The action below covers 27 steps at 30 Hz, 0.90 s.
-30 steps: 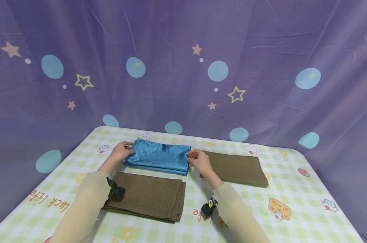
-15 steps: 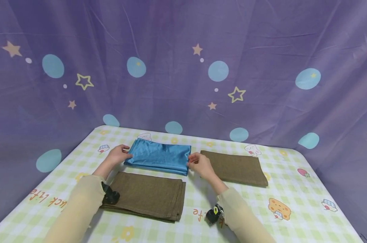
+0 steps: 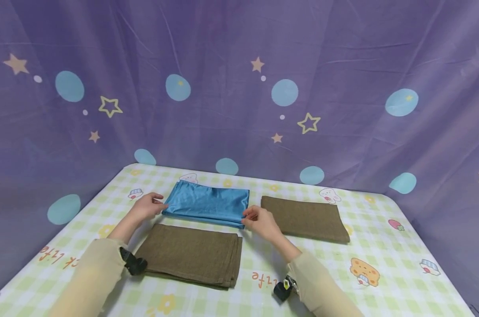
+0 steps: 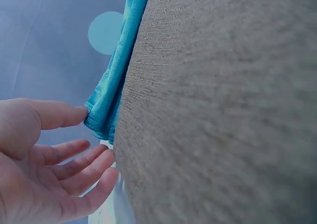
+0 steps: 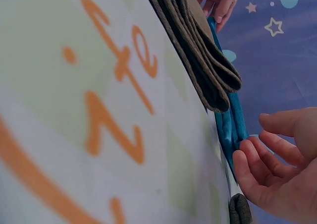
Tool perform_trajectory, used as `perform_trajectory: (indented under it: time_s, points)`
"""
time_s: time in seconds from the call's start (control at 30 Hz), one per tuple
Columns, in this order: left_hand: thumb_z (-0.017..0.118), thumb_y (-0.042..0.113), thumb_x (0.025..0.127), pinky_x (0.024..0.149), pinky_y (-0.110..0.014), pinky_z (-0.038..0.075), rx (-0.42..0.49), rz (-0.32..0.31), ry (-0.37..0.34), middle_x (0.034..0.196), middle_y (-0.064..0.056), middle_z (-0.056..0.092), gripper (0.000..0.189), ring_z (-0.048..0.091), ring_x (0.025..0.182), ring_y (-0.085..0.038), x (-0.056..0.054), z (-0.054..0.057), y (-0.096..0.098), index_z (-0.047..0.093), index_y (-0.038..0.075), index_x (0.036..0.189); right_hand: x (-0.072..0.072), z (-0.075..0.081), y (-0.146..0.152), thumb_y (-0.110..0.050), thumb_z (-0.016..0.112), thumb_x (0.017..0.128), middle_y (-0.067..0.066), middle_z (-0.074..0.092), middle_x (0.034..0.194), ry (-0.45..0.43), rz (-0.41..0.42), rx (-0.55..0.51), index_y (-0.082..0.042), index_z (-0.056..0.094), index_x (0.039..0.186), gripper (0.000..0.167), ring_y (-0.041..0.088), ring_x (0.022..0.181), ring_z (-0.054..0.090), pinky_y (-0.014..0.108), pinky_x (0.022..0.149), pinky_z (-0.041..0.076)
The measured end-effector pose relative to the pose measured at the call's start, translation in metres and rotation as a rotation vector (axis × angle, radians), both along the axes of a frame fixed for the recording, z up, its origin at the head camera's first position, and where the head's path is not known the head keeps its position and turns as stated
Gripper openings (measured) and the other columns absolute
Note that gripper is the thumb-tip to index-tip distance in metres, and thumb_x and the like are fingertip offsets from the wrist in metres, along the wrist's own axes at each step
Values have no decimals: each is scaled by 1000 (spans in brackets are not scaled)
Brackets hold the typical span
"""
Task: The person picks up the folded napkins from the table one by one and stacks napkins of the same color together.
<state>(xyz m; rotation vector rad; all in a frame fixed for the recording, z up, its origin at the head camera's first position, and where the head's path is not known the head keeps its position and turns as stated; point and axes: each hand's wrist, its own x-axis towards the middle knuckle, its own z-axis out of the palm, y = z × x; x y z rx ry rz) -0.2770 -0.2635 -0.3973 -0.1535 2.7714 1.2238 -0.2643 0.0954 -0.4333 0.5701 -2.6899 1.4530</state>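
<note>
Left hand (image 3: 146,207) and right hand (image 3: 263,223), fingers loose, flank a rectangular, glossy blue satin cloth (image 3: 209,202); its folding looks done.

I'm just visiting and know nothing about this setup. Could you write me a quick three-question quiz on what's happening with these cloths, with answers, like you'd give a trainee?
1. True or false: the blue cloth is spread out in a single layer.

2. Multiple choice: where on the blue cloth is the right hand?
A) Its far edge
B) Its right end
C) Its left end

3. Fill in the blank: one brown cloth lies to the right of the blue cloth; a second brown cloth lies on its ___ (near or far) side.

Key:
1. False; it is folded, and stacked layers show along its near edge.
2. B
3. Near
</note>
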Motion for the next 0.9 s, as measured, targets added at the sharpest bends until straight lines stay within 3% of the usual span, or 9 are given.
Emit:
perform_trajectory:
  time_s: [0.2, 0.4, 0.5, 0.7, 0.9]
  points:
    - [61, 11, 93, 70, -32, 54, 41, -32, -27, 109, -32, 60, 51, 64, 86, -27, 10, 0, -5, 43, -21, 129, 7, 0, -2, -14, 72, 89, 1, 69, 83, -25, 36, -1, -4, 69, 99, 14, 12, 74, 62, 28, 66, 51]
    - [63, 9, 92, 62, -26, 50, 86, -67, -68, 94, -18, 60, 48, 57, 74, -14, 20, -2, -9, 45, -21, 126, 11, 0, -4, -16, 72, 90, 1, 69, 83, -74, 95, 11, -2, 68, 101, 18, 9, 71, 62, 26, 64, 52]
    - [63, 12, 92, 64, -27, 52, 90, -85, -79, 95, -16, 60, 49, 56, 77, -15, 23, -4, -10, 46, -20, 126, 13, 0, -5, -17, 73, 89, 0, 69, 81, -84, 112, 15, -1, 68, 101, 20, 8, 70, 62, 25, 63, 52]
    - [62, 15, 95, 75, -36, 55, 75, -93, -112, 106, -23, 59, 52, 58, 91, -24, 27, -5, -13, 44, -19, 129, 15, 2, -8, -21, 76, 86, -1, 68, 81, -74, 133, 55, -2, 69, 99, 24, 7, 72, 60, 24, 63, 50]
    - [63, 14, 95, 77, -40, 55, 66, -123, -135, 106, -24, 59, 49, 58, 94, -26, 32, -3, -13, 46, -19, 127, 19, 2, -9, -22, 78, 85, -4, 66, 80, -64, 162, 111, -3, 68, 99, 26, 6, 70, 58, 24, 62, 48]
